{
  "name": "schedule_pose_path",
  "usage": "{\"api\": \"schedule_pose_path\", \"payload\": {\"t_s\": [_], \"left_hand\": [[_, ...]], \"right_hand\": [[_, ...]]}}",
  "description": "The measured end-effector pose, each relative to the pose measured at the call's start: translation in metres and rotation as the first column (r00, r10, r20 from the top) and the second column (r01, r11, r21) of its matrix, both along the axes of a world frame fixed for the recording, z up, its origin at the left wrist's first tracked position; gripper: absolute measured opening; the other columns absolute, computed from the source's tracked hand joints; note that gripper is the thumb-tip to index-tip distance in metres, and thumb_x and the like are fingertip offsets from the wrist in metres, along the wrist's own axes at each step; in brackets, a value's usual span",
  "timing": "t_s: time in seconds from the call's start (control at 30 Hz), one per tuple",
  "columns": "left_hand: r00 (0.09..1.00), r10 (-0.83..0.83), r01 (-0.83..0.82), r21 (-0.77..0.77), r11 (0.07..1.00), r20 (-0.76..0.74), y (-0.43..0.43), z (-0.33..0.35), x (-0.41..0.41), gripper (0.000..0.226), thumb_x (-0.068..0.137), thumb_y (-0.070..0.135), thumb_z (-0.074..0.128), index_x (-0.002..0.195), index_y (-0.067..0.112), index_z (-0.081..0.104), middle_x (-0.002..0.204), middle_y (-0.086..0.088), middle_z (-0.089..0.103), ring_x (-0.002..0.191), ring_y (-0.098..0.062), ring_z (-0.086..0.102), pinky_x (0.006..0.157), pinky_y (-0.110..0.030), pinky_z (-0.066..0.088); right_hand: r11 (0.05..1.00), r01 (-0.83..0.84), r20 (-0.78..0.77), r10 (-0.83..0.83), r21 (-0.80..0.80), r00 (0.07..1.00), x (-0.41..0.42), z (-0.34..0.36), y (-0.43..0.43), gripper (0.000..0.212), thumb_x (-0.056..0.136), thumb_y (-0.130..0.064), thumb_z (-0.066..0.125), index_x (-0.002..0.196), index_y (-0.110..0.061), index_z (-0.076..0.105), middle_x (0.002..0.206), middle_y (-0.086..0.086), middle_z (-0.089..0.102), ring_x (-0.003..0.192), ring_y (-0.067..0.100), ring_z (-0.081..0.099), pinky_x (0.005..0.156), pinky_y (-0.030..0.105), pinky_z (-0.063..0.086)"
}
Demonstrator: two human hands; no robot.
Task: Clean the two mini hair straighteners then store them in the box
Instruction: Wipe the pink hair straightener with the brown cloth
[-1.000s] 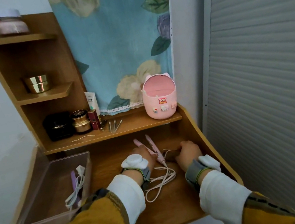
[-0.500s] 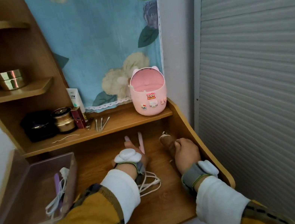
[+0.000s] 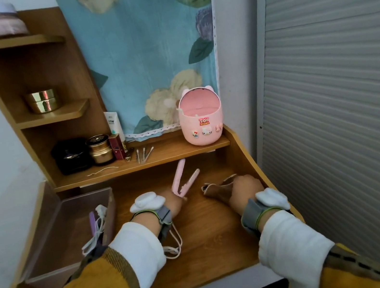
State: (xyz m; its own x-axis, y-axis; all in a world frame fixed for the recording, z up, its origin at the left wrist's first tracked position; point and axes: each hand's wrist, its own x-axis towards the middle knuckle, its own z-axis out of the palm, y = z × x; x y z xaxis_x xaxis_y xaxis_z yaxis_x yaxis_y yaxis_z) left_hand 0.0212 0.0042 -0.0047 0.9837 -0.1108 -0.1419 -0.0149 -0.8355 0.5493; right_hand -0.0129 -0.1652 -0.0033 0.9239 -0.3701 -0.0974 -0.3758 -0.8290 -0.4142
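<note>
Left hand [image 3: 175, 201], at the centre of the frame, holds the pink straightener [image 3: 179, 176] by its hinged end. The two plates point up and away toward the shelf and stand apart in a V. The fingers themselves are mostly hidden behind the wrist band, so the exact grip cannot be made out. Right hand [image 3: 245, 188], right of centre, is curled round a brown cloth [image 3: 217, 189] that lies bunched on the desk [image 3: 213, 241]. Cloth and pink straightener are near each other but not touching. The pink straightener's cord [image 3: 175, 244] loops on the desk beneath the left wrist, below centre.

At the left of the frame the clear box [image 3: 67, 231] stands open-topped on the desk. Inside it, against the wall nearest the hands, lies the purple straightener [image 3: 93, 224] with its white cord and plug [image 3: 99, 210]; part of that cord trails over the box's near edge.

Assessment: one of the two units is stored, and its cleaning is presumed done, though the frame cannot confirm that. The second unit is out of the box and in hand, with the plates spread and the cloth at the ready, which suggests wiping is under way or about to start. Whether any of its surfaces have been wiped cannot be told.

Outstanding, by this judgement: wipe the pink unit, gather its cord, lay it in the box beside the purple one, and tuck in the trailing white cord.
</note>
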Motion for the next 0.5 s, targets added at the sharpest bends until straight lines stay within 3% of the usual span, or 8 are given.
{"api": "schedule_pose_path", "payload": {"t_s": [0.1, 0.17, 0.23, 0.33, 0.4, 0.5], "left_hand": [[0.998, -0.005, -0.004, 0.143, 0.99, 0.059, 0.006, 0.011, -0.012, 0.032, 0.091, 0.03, 0.057, 0.116, 0.011, 0.056, 0.1, -0.005, 0.054, 0.087, -0.019, 0.052, 0.067, -0.023, 0.04], [0.994, 0.0, -0.017, 0.156, 0.988, 0.113, 0.012, 0.018, -0.016, 0.036, 0.089, 0.036, 0.057, 0.117, 0.013, 0.057, 0.105, -0.005, 0.06, 0.094, -0.022, 0.057, 0.077, -0.028, 0.046], [0.994, 0.006, -0.009, 0.028, 1.0, 0.113, 0.016, 0.022, -0.021, 0.031, 0.089, 0.032, 0.058, 0.114, 0.014, 0.055, 0.1, -0.005, 0.059, 0.088, -0.021, 0.056, 0.071, -0.029, 0.043], [0.995, 0.026, 0.0, -0.266, 0.964, 0.095, 0.022, 0.023, -0.025, 0.021, 0.089, 0.025, 0.058, 0.107, 0.017, 0.053, 0.089, -0.006, 0.059, 0.072, -0.019, 0.054, 0.064, -0.029, 0.044], [0.995, 0.04, -0.004, -0.372, 0.928, 0.091, 0.024, 0.022, -0.028, 0.018, 0.089, 0.025, 0.059, 0.105, 0.019, 0.054, 0.082, -0.004, 0.057, 0.066, -0.017, 0.052, 0.06, -0.028, 0.043], [0.994, 0.05, -0.001, -0.456, 0.89, 0.097, 0.025, 0.019, -0.032, 0.013, 0.09, 0.028, 0.057, 0.101, 0.02, 0.057, 0.075, 0.0, 0.055, 0.061, -0.015, 0.047, 0.054, -0.025, 0.037]], "right_hand": [[0.996, -0.002, 0.084, -0.005, 0.088, 0.996, -0.004, 0.013, -0.002, 0.027, 0.087, -0.025, 0.062, 0.109, -0.011, 0.059, 0.115, 0.011, 0.061, 0.105, 0.028, 0.058, 0.09, 0.035, 0.047], [0.925, -0.004, 0.227, -0.089, 0.379, 0.97, -0.009, 0.016, -0.001, 0.018, 0.082, -0.027, 0.068, 0.084, -0.016, 0.054, 0.091, 0.004, 0.061, 0.085, 0.023, 0.057, 0.075, 0.033, 0.047], [0.747, -0.023, 0.238, -0.182, 0.664, 0.954, -0.009, 0.017, 0.002, 0.024, 0.081, -0.035, 0.068, 0.086, -0.015, 0.056, 0.092, 0.004, 0.063, 0.088, 0.024, 0.059, 0.082, 0.038, 0.051], [0.368, 0.051, 0.065, -0.297, 0.928, 0.953, -0.008, 0.019, 0.01, 0.044, 0.082, -0.034, 0.069, 0.117, -0.012, 0.056, 0.116, 0.01, 0.062, 0.109, 0.033, 0.057, 0.102, 0.049, 0.044], [0.185, 0.071, -0.005, -0.335, 0.98, 0.942, -0.007, 0.017, 0.015, 0.05, 0.076, -0.03, 0.076, 0.12, -0.015, 0.058, 0.118, 0.013, 0.062, 0.108, 0.036, 0.058, 0.1, 0.052, 0.045], [0.001, 0.073, -0.069, -0.318, 0.997, 0.946, -0.012, 0.016, 0.025, 0.036, 0.073, -0.015, 0.077, 0.108, -0.012, 0.066, 0.11, 0.016, 0.065, 0.097, 0.036, 0.062, 0.087, 0.049, 0.052]]}}
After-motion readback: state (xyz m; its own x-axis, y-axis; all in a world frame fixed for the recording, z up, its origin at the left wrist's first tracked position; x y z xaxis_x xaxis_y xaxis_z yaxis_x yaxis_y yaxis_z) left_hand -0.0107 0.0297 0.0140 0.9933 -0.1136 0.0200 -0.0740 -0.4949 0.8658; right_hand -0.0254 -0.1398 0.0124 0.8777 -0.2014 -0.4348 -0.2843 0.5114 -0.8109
